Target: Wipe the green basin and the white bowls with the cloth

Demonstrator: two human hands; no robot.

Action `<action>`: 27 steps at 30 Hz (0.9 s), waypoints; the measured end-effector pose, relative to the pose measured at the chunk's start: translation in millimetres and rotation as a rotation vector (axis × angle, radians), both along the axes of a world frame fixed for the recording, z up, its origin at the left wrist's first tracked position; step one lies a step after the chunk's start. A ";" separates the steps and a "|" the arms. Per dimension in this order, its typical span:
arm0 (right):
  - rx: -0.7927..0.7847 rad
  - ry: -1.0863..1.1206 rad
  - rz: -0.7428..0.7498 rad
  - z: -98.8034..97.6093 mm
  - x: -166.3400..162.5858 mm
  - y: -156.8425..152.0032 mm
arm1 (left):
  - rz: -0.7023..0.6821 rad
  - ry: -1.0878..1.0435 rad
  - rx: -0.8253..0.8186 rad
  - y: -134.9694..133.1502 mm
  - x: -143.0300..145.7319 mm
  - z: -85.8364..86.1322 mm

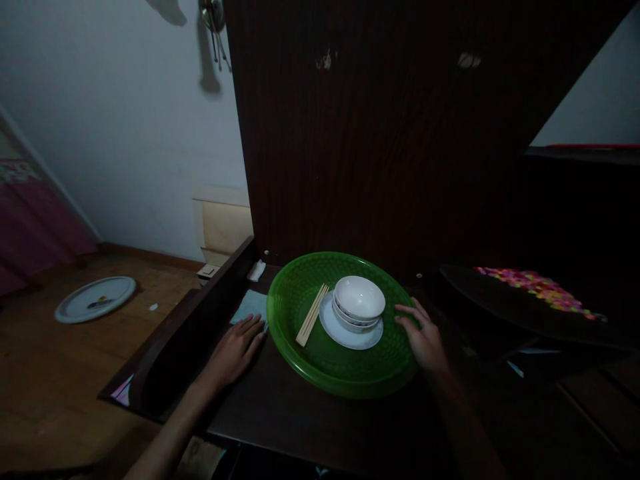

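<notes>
L hand (243, 345) palm-down at cloth (249, 307), grip apart; R hand (424, 335) over grn basin (297, 297) rim, grip: can't tell.

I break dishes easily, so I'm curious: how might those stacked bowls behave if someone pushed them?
The bowls would probably slide rather than roll, being nested upright on a plate. Their smooth white look suggests ceramic, so they may be slippery and could chip. The low, wide stack seems unlikely to tip easily.

My camera shows me a round pale disc (95, 299) on the brown wooden floor (85, 363), pink cloth (43, 227) by the floor's edge, and pink and yellow bits (543, 290) along the far edge of a dark stand (480, 297).
</notes>
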State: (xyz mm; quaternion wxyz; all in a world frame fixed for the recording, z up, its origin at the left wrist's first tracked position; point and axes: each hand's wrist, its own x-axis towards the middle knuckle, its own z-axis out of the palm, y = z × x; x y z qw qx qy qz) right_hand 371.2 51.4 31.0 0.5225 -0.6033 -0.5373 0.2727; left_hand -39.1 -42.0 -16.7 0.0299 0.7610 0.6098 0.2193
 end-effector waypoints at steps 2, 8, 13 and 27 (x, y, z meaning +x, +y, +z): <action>0.003 -0.003 0.005 -1.5 0.2 0.1 | 0.084 0.037 0.076 -17.2 -3.7 -5.6; 0.023 -0.065 -0.002 -4.2 -2.5 -3.2 | 0.174 0.029 0.173 -41.1 -7.4 -15.7; 0.006 -0.135 -0.041 -2.9 -9.0 -10.6 | 0.184 -0.031 0.169 -35.9 -7.9 -5.4; -0.006 -0.220 -0.028 -0.7 -19.4 -24.2 | 0.126 -0.395 0.291 5.9 42.6 88.9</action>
